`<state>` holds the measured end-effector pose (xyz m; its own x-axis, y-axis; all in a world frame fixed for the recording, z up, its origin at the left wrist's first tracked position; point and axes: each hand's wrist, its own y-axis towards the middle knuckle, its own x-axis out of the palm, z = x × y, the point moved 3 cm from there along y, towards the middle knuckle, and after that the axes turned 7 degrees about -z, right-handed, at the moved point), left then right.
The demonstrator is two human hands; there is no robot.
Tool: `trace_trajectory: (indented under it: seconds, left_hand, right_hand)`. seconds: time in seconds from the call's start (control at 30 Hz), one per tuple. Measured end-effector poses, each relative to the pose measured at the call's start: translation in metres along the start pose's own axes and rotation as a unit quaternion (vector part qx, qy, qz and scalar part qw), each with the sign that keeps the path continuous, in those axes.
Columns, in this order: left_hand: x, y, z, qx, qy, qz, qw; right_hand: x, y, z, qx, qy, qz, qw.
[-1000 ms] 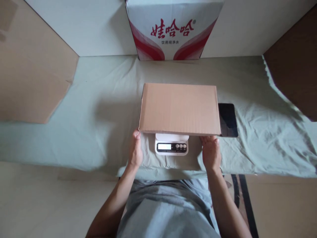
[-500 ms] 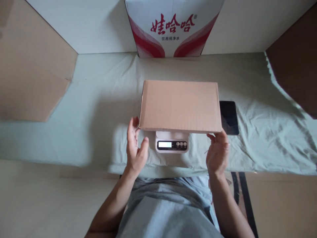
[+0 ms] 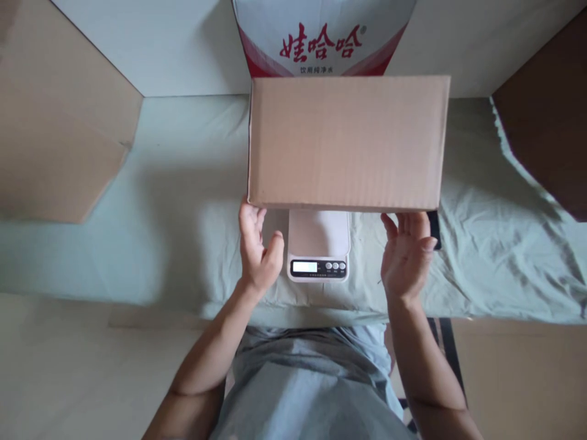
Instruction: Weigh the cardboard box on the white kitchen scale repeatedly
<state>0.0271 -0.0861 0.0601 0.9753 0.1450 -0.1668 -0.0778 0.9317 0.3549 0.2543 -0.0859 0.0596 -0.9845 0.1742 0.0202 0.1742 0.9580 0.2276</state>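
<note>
A plain brown cardboard box [image 3: 346, 143] is raised above the table, its near edge tilted toward me. My left hand [image 3: 260, 247] supports its near left corner, fingers reaching under the box and thumb apart. Beneath the near right side, my right hand [image 3: 407, 253] holds the box with its fingertips tucked out of sight. Between my hands, a white digital kitchen scale [image 3: 318, 235] lies on the cloth with its display lit; I cannot read the digits. The box hides the far part of its platform.
A white and red carton [image 3: 321, 46] stands against the back wall. Large cardboard panels rise at left [image 3: 68, 122] and right [image 3: 550, 116]. A black phone or tablet [image 3: 435, 232] shows partly behind my right hand. Wrinkled green cloth [image 3: 504, 263] covers the table.
The box has risen off the scale and moved away from me, looking larger and exposing more of the platform. Both hands have gone with it, and it now covers part of the white and red carton.
</note>
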Motion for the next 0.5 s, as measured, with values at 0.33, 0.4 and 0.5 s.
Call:
trace_trajectory:
  seconds: [0.33, 0.4, 0.5]
  left_hand:
    - [0.014, 0.054, -0.066, 0.010, 0.052, -0.015, 0.998]
    - [0.014, 0.053, -0.083, -0.004, 0.062, -0.016, 0.998]
    - [0.013, 0.046, -0.101, -0.024, 0.069, -0.014, 0.997]
  right_hand:
    - [0.009, 0.056, 0.044, 0.015, 0.006, -0.058, 0.998]
    - [0.009, 0.055, 0.051, 0.022, 0.001, -0.064, 0.998]
    - [0.010, 0.052, 0.059, 0.035, 0.000, -0.068, 0.997]
